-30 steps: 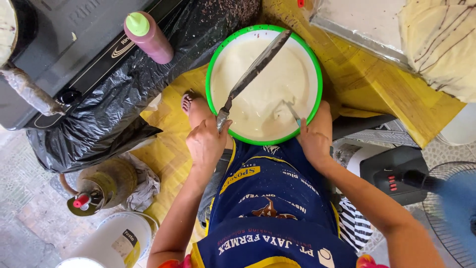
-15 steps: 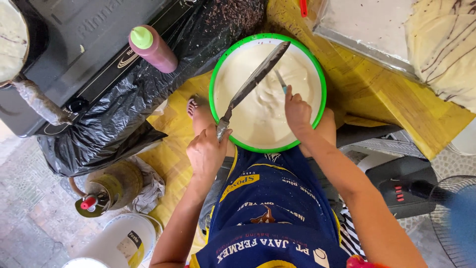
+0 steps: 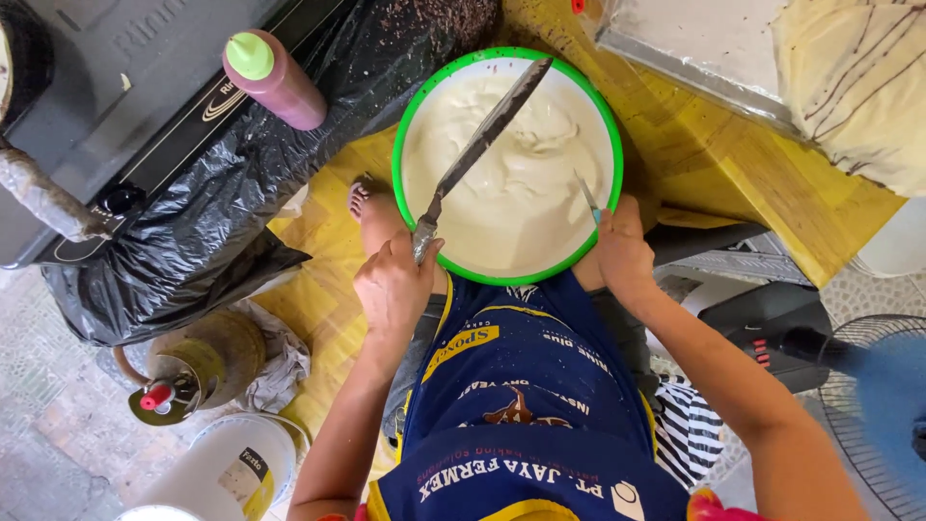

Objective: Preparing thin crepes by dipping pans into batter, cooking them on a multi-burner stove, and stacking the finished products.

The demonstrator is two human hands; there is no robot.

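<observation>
— Where are the hands?
— Left hand (image 3: 394, 287) clenched on the long spatula (image 3: 482, 140); right hand (image 3: 622, 249) grips the green-rimmed bowl (image 3: 413, 125) and a small tool (image 3: 586, 195).
— The bowl?
— On the lap, below the yellow counter (image 3: 733, 174) edge. I'd keep it braced and sweep the blade shallow through the cream (image 3: 521, 193).

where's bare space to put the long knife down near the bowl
Bare yellow tabletop runs between the green-rimmed bowl and the metal tray. Left of the bowl, the black plastic sheet and squeeze bottle crowd it.

White labelled bucket (image 3: 231, 468), lower left
</observation>
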